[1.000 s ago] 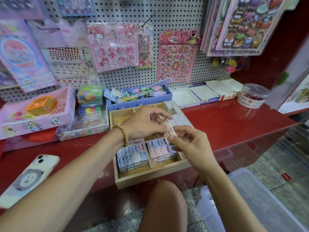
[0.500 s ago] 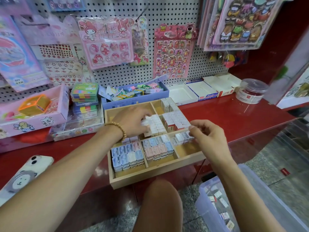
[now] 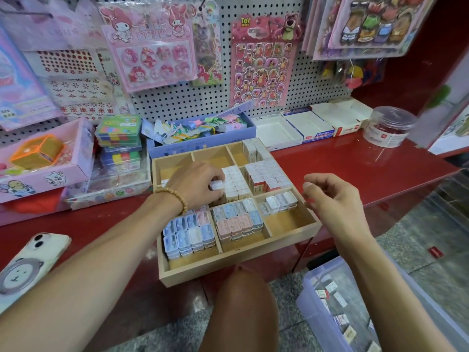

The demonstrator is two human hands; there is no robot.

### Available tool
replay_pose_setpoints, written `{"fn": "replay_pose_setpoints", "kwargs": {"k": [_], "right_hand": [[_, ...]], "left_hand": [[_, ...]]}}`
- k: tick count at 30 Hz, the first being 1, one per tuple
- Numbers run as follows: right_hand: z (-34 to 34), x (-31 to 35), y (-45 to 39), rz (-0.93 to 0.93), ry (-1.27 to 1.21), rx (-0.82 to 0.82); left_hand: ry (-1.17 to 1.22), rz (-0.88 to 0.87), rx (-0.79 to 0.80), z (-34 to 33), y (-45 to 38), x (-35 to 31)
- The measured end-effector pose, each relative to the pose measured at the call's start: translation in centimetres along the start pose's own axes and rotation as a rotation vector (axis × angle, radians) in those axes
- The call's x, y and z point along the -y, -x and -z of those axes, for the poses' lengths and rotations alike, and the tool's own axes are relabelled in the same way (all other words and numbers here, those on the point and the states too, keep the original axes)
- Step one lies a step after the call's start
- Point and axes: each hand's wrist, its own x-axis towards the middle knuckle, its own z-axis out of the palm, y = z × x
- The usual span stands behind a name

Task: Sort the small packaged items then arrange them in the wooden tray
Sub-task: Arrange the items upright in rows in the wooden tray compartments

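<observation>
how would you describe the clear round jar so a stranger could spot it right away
Start at the red counter under the pegboard and follow it to its far right end. Past the row of open white boxes against the wall stands the jar. It is the only round, see-through container there, with a clear lid, a white label and something red inside.

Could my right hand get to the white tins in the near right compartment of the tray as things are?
Probably yes. The right hand hovers holding nothing, just right of the wooden tray, and the white tins sit uncovered beside it, with the left hand busy further left.
</observation>
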Motion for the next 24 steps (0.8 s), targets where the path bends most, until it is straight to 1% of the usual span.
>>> {"fn": "replay_pose_setpoints", "kwargs": {"k": [3, 8, 11, 15, 21, 24], "right_hand": [[0.0, 0.0, -0.4, 0.019, 0.003, -0.023], [-0.5, -0.2, -0.3, -0.004, 0.006, -0.019], [-0.8, -0.4, -0.2, -0.019, 0.002, -0.015], [-0.7, -0.3, 0.3, -0.022, -0.019, -0.022], [0.5, 0.4, 1.3, -0.006, -0.053, -0.054], [1.6, 0.6, 2.0, 0.015, -0.051, -0.062]], "left_hand": [[-0.049, -0.007, -0.038, -0.8, 0.1, 0.6], [-0.014, 0.001, -0.145, -1.9, 0.3, 0.3], [-0.032, -0.002, -0.155, -1.9, 0.3, 0.0], [-0.056, -0.003, -0.128, -2.0, 0.5, 0.0], [0.044, 0.042, -0.073, -1.6, 1.1, -0.3], [0.169, 0.088, -0.123, -0.6, 1.6, -1.0]]}}
